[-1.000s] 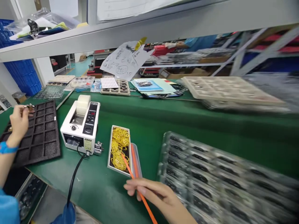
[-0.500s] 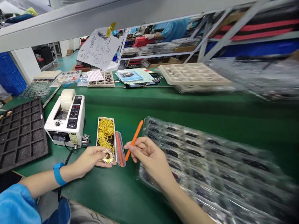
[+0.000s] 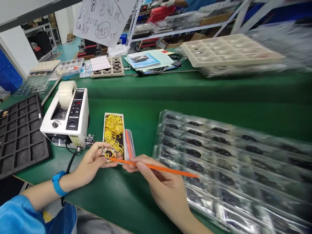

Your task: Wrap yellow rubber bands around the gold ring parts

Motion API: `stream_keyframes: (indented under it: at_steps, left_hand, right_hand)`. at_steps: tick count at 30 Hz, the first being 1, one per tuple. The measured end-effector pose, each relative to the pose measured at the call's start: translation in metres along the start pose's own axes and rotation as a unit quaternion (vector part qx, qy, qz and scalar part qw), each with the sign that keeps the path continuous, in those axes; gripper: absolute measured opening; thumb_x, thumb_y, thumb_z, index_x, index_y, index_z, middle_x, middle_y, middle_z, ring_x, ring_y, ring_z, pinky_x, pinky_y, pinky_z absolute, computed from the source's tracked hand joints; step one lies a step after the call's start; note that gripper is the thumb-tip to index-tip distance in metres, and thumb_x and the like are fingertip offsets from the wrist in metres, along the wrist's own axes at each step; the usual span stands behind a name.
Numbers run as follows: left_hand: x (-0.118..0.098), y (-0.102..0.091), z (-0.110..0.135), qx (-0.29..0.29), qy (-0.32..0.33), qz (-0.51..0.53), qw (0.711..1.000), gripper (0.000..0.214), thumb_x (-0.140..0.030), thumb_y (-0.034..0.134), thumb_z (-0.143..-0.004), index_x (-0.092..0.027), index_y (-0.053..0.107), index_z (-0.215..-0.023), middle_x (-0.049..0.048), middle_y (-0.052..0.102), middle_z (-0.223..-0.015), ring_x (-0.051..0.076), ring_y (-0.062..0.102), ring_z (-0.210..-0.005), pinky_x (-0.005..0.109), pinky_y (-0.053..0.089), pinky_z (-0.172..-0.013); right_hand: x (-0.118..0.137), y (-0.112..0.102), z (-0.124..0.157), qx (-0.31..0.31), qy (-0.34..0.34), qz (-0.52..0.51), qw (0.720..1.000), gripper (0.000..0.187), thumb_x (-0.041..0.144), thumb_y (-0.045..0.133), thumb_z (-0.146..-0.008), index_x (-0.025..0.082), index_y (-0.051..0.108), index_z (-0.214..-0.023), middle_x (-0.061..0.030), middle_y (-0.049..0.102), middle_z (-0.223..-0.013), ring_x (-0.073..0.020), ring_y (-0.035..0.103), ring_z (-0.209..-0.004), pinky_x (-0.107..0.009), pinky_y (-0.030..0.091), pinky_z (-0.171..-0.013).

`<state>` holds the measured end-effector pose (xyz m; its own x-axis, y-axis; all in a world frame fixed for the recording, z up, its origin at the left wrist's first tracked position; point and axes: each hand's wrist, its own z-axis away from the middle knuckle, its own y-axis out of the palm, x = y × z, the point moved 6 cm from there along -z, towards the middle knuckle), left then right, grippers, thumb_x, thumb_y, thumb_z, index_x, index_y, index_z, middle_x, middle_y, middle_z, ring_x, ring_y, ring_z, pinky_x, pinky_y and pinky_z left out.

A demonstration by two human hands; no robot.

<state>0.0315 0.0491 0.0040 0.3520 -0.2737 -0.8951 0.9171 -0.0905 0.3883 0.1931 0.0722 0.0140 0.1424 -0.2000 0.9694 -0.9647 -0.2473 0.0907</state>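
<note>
I am looking down at a green worktop (image 3: 146, 107) in a workshop, with shelving and stacked trays blurred at the back. To my left stands a white tape dispenser (image 3: 65, 118), and beyond it a black foam tray (image 3: 20, 130) with square pockets. Just right of the dispenser lies a narrow box (image 3: 113, 131) full of yellow rings, with a clear tube (image 3: 129, 148) along its right side. A broad clear blister tray (image 3: 231, 162) covers the right half of the worktop.

My left hand (image 3: 91, 162) sits at the near end of the box, fingers (image 3: 97, 150) curled shut around a small round gold part (image 3: 108, 152), holding it face up just above the cloth. My right hand (image 3: 162, 183) is close beside it, fingers pinched on an orange stick (image 3: 156, 167) in a pen grip.

What matters here is how the stick lies to the part. Its long axis runs nearly level across my view, from the blister tray on the right to the part on the left. The left tip rests at the lower edge of the round part; whether it truly touches I cannot tell. The part is directly left of my right fingertips, near them, and the left hand already has it.
</note>
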Motion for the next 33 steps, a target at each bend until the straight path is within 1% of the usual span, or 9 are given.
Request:
stream_keyframes:
  at_steps: [8, 11, 14, 17, 22, 25, 28, 30, 33]
  left_hand:
    - [-0.004, 0.002, 0.003, 0.025, 0.032, 0.007, 0.999, 0.031, -0.027, 0.063, -0.086, -0.031, 0.067, -0.117, 0.0024, 0.064, -0.123, 0.025, 0.061, -0.117, 0.042, 0.052, -0.100]
    - [-0.004, 0.002, 0.004, 0.027, 0.025, 0.015, 0.999, 0.032, -0.025, 0.064, -0.086, -0.031, 0.068, -0.117, 0.0030, 0.064, -0.125, 0.026, 0.063, -0.115, 0.043, 0.052, -0.100]
    - [-0.005, 0.002, 0.005, 0.031, 0.009, 0.035, 0.999, 0.033, -0.024, 0.065, -0.085, -0.029, 0.068, -0.117, 0.0040, 0.068, -0.121, 0.024, 0.067, -0.109, 0.040, 0.054, -0.097]
    - [-0.006, 0.004, 0.005, 0.033, -0.012, 0.052, 0.998, 0.033, -0.022, 0.064, -0.085, -0.029, 0.067, -0.117, 0.0043, 0.073, -0.111, 0.021, 0.069, -0.104, 0.032, 0.055, -0.091]
    - [-0.003, 0.004, 0.003, 0.023, -0.031, 0.069, 0.997, 0.032, -0.023, 0.065, -0.084, -0.027, 0.066, -0.116, 0.0045, 0.075, -0.105, 0.021, 0.071, -0.101, 0.030, 0.055, -0.088]
    - [0.003, 0.005, 0.003, 0.030, -0.048, 0.065, 0.996, 0.034, -0.026, 0.067, -0.084, -0.027, 0.064, -0.118, 0.0045, 0.074, -0.109, 0.022, 0.070, -0.103, 0.035, 0.052, -0.095]
    - [0.010, 0.007, 0.005, 0.039, -0.067, 0.054, 0.996, 0.038, -0.029, 0.070, -0.083, -0.029, 0.063, -0.121, 0.0039, 0.071, -0.113, 0.020, 0.069, -0.104, 0.038, 0.049, -0.100]
    - [0.014, 0.007, 0.006, 0.043, -0.075, 0.050, 0.995, 0.041, -0.031, 0.072, -0.082, -0.029, 0.063, -0.122, 0.0032, 0.070, -0.114, 0.019, 0.068, -0.103, 0.037, 0.049, -0.101]
    - [0.018, 0.007, 0.007, 0.048, -0.082, 0.049, 0.994, 0.045, -0.031, 0.073, -0.080, -0.029, 0.062, -0.124, 0.0036, 0.069, -0.114, 0.018, 0.067, -0.102, 0.037, 0.049, -0.102]
  right_hand:
    - [-0.002, 0.004, 0.004, -0.004, -0.006, 0.024, 1.000, 0.026, 0.044, 0.064, -0.088, 0.022, 0.076, -0.087, -0.0069, 0.076, -0.076, -0.0194, 0.073, -0.065, -0.029, 0.063, -0.063]
    - [0.001, 0.005, 0.001, 0.025, -0.016, 0.028, 0.999, 0.029, 0.046, 0.062, -0.089, 0.022, 0.077, -0.086, -0.0070, 0.076, -0.075, -0.0194, 0.072, -0.064, -0.030, 0.063, -0.061]
    - [0.012, 0.003, 0.000, 0.075, -0.077, 0.061, 0.992, 0.024, 0.038, 0.058, -0.093, 0.023, 0.077, -0.088, -0.0065, 0.075, -0.075, -0.0194, 0.072, -0.067, -0.030, 0.063, -0.061]
    - [0.019, 0.005, 0.005, 0.147, -0.173, 0.153, 0.962, 0.021, 0.023, 0.055, -0.094, 0.025, 0.076, -0.096, -0.0062, 0.077, -0.084, -0.0199, 0.074, -0.078, -0.030, 0.063, -0.068]
    - [0.027, 0.012, 0.025, 0.209, -0.367, 0.280, 0.862, 0.034, 0.008, 0.056, -0.089, 0.023, 0.069, -0.116, -0.0040, 0.076, -0.102, -0.0191, 0.073, -0.090, -0.030, 0.063, -0.081]
    - [0.031, 0.012, 0.025, 0.175, -0.366, 0.312, 0.859, 0.031, 0.008, 0.057, -0.088, 0.023, 0.068, -0.112, -0.0034, 0.077, -0.092, -0.0179, 0.074, -0.080, -0.026, 0.063, -0.074]
    - [0.032, 0.005, 0.022, 0.059, -0.296, 0.327, 0.895, 0.021, 0.016, 0.054, -0.092, 0.028, 0.069, -0.100, -0.0001, 0.076, -0.075, -0.0171, 0.073, -0.063, -0.024, 0.063, -0.062]
    - [0.032, 0.001, 0.023, -0.009, -0.276, 0.326, 0.904, 0.017, 0.020, 0.055, -0.092, 0.030, 0.068, -0.096, 0.0012, 0.075, -0.070, -0.0178, 0.072, -0.059, -0.026, 0.062, -0.059]
    - [0.031, 0.004, 0.024, -0.027, -0.274, 0.331, 0.902, 0.014, 0.019, 0.058, -0.092, 0.029, 0.067, -0.095, 0.0008, 0.076, -0.073, -0.0185, 0.073, -0.061, -0.026, 0.062, -0.062]
